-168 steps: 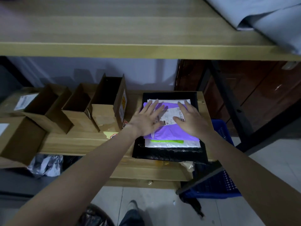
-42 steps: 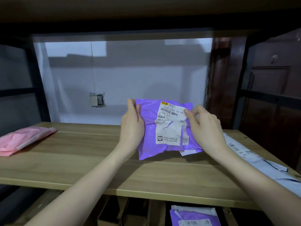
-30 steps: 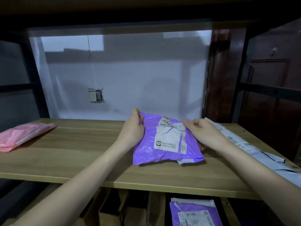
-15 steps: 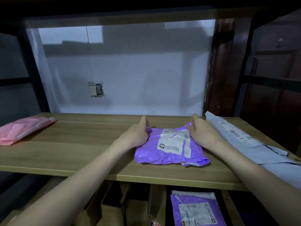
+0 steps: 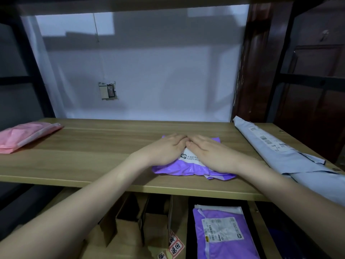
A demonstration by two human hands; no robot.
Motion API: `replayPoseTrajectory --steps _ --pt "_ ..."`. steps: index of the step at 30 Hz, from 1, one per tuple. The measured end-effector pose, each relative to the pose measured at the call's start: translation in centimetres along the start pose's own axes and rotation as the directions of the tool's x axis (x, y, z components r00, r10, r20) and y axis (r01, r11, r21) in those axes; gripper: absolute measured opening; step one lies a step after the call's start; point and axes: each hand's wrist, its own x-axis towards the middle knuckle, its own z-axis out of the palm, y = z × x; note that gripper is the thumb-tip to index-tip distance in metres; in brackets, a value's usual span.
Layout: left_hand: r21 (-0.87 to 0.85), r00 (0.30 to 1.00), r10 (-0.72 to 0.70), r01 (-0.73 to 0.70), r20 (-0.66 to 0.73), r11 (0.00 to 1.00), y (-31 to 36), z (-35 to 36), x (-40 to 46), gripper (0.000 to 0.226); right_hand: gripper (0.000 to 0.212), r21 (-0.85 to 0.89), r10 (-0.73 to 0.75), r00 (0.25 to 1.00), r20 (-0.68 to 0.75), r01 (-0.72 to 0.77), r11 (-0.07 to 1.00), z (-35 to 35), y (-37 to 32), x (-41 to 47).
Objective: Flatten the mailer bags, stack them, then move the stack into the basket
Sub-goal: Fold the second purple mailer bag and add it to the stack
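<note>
A purple mailer bag (image 5: 186,168) with a white label lies on the wooden shelf (image 5: 93,146), right of the middle. My left hand (image 5: 164,149) and my right hand (image 5: 209,152) press flat on top of it, fingers together, fingertips meeting near its far edge. On the lower shelf a stack of mailer bags, a purple one (image 5: 224,234) on top, rests on a black mailer (image 5: 190,221). The basket is hidden from view.
A pink mailer bag (image 5: 26,133) lies at the shelf's left end. A long grey mailer (image 5: 280,152) lies along the right side. Open cardboard boxes (image 5: 149,217) stand on the lower shelf. Black rack posts (image 5: 37,81) frame both sides.
The purple bag came down from being held up to lying on the shelf. Both hands moved from its side edges onto its top and now press it flat.
</note>
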Motion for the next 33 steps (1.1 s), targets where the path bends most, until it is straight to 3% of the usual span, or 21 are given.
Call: replayPoseTrajectory --steps 4,9,18,26,33 --pt "-0.157 1.000 0.010 -0.008 0.013 0.988 0.0 0.3 -0.7 0.042 0.057 -0.036 0.044 0.994 0.097 -0.041 0.999 0.9 0.8 -0.3" --pt "-0.122 0.998 -0.036 0.041 0.043 0.992 -0.3 0.8 -0.6 0.047 0.059 -0.190 0.110 0.982 0.156 -0.080 0.979 1.1 0.5 -0.7" --pt "-0.195 0.992 -0.126 0.127 0.021 0.972 -0.5 1.3 -0.8 0.049 0.057 -0.200 0.110 0.970 0.216 -0.066 0.978 0.9 0.1 -0.8" --pt "-0.260 0.989 -0.147 0.141 -0.006 0.955 -0.1 1.1 -1.1 0.047 0.058 -0.197 0.115 0.968 0.223 -0.071 0.978 0.7 -0.1 -0.9" --pt "-0.285 0.964 -0.221 0.172 -0.149 0.943 -0.4 2.1 -0.9 0.056 0.056 -0.236 0.090 0.986 0.137 -0.056 0.970 1.4 0.2 -1.1"
